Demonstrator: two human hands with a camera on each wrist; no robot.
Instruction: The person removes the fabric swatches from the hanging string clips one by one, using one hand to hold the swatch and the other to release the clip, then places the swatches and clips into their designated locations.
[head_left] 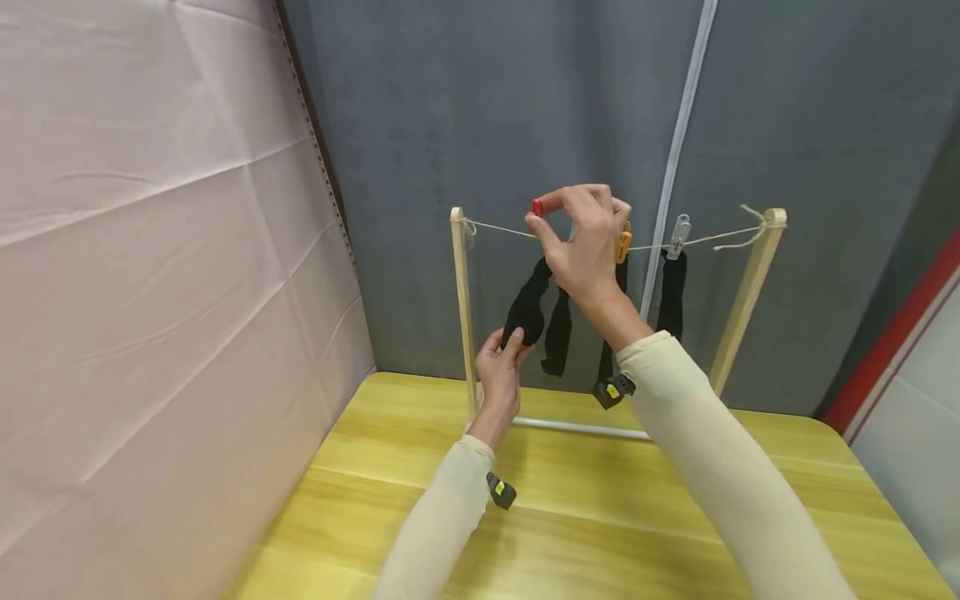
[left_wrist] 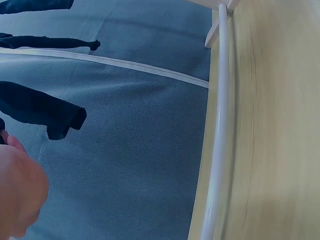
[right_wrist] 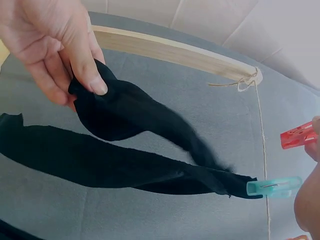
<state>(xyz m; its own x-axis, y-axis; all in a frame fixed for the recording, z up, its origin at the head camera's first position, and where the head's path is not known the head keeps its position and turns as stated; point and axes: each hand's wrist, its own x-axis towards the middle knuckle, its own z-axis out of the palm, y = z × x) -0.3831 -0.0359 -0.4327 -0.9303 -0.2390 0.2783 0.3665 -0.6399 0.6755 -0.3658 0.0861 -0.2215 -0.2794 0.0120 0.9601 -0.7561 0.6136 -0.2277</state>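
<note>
My left hand [head_left: 501, 375] pinches one end of a black sock [head_left: 527, 307] between thumb and fingers, left of the other hanging socks. In the right wrist view the sock's narrow end reaches toward the string [right_wrist: 262, 130], close by a teal clothespin [right_wrist: 275, 187]. That clothespin grips another black sock [right_wrist: 100, 157] on the string. Above the string, my right hand [head_left: 588, 242] pinches a red clothespin [head_left: 536, 208] between thumb and index finger. The left wrist view catches only part of my left hand [left_wrist: 20, 190] at its edge.
Wooden posts [head_left: 462, 308] hold the string at both ends, with a white bar [head_left: 577, 428] low between them. An orange clothespin [head_left: 624, 243] and a clear clothespin [head_left: 679, 236] hold more black socks. A grey curtain [head_left: 420, 125] hangs behind the wooden table [head_left: 600, 517].
</note>
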